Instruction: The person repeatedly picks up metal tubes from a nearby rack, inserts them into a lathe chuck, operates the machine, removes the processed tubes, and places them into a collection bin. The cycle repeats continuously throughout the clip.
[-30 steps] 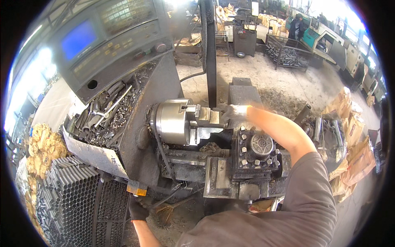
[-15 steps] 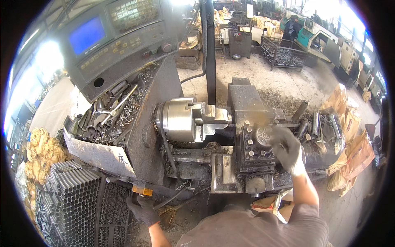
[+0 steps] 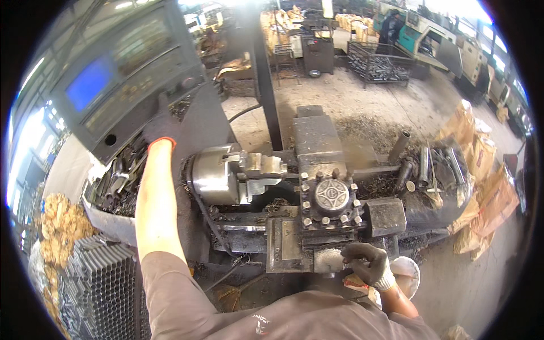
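Note:
My left hand [image 3: 163,122], in a dark glove with an orange cuff, is raised in front of the control panel [image 3: 127,85], above the chip-filled tray. Motion blurs its fingers, and whether it touches the panel is unclear. My right hand [image 3: 367,264], gloved dark with a pale cuff, is low at the front of the lathe's carriage, fingers loosely bent and apart, with nothing visible in them. Its fingertips are close beside a pale round knob [image 3: 328,260]. Behind it stands the square tool post [image 3: 332,195] with its round cap and bolts. The bare-jawed chuck [image 3: 218,174] is at centre left.
Metal tubes [image 3: 105,294] are stacked at lower left below yellowish sacking [image 3: 65,218]. Upright and lying tubes [image 3: 424,167] rest on the machine's right end, near brown paper sacks [image 3: 487,204]. A wire bin of parts [image 3: 379,65] and another person [image 3: 390,27] are farther back.
My left hand has risen from low beside the tube stack to the control panel. My right hand has dropped from the tool post to the carriage front. The view has shifted.

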### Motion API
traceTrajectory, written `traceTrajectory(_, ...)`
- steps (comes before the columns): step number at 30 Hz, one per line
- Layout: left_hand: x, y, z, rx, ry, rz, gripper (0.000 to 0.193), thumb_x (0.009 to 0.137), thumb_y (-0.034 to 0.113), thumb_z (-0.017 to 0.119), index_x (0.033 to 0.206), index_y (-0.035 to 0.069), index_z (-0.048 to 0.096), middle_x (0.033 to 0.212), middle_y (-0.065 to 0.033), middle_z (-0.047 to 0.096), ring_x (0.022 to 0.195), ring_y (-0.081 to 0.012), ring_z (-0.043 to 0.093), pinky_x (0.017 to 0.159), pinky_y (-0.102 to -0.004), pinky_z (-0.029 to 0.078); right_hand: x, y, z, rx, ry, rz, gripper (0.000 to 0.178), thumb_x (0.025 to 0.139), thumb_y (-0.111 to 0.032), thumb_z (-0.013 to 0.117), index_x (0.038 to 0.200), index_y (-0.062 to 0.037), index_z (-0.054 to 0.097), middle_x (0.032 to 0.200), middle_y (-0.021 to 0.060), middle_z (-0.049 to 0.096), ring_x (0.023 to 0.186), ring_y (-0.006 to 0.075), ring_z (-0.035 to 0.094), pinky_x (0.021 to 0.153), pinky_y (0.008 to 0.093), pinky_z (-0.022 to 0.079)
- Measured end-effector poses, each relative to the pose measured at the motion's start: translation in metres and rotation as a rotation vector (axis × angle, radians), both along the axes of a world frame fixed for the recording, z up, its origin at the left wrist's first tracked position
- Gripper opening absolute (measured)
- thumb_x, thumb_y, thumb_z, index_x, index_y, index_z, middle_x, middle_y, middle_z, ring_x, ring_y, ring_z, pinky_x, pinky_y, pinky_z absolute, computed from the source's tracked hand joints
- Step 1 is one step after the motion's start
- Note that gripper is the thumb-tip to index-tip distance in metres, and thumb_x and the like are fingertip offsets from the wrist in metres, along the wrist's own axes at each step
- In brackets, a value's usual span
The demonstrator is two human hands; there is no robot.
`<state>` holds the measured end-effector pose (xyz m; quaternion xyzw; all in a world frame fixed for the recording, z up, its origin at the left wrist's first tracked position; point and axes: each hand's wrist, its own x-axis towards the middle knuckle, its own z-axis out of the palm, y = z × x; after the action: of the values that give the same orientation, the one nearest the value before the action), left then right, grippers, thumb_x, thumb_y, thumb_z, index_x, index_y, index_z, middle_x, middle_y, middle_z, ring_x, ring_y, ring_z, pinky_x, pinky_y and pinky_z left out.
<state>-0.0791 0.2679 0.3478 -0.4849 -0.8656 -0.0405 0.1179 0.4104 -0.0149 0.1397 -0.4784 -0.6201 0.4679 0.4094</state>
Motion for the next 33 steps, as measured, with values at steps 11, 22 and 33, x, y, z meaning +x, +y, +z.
traceTrajectory(11,0.068,-0.272,-0.336,0.246,-0.312,-0.785,0.029,0.097,0.046,0.066,0.110,0.021,0.071,0.089,-0.0149,0.073,0.089,-0.0358,0.074,0.087,-0.0557,0.059,-0.088,-0.001,-0.015,0.014,-0.160,0.488,0.028,0.090,0.000,0.071,0.117,-0.0004,0.075,0.108,0.0129,0.080,0.094,0.0173,0.077,0.083,0.0320,0.062)
traceTrajectory(22,0.084,-1.047,-0.580,-0.316,-1.056,1.315,0.057,0.102,0.051,0.054,0.138,0.010,0.071,0.140,-0.0191,0.069,0.132,-0.0371,0.064,0.108,-0.0470,0.051,-0.366,-0.165,-0.137,0.008,-0.407,1.511,0.044,0.093,-0.022,0.068,0.132,-0.0033,0.069,0.116,0.0154,0.080,0.108,0.0272,0.078,0.097,0.0387,0.060)
traceTrajectory(33,0.180,-1.077,-0.554,0.225,-1.232,1.672,0.051,0.101,0.046,0.060,0.135,0.010,0.072,0.131,-0.0163,0.072,0.123,-0.0315,0.068,0.102,-0.0428,0.053,-0.637,-0.320,-0.119,0.520,-0.405,1.819,0.058,0.089,-0.030,0.070,0.142,-0.0054,0.063,0.119,0.0215,0.078,0.104,0.0362,0.078,0.094,0.0429,0.062)
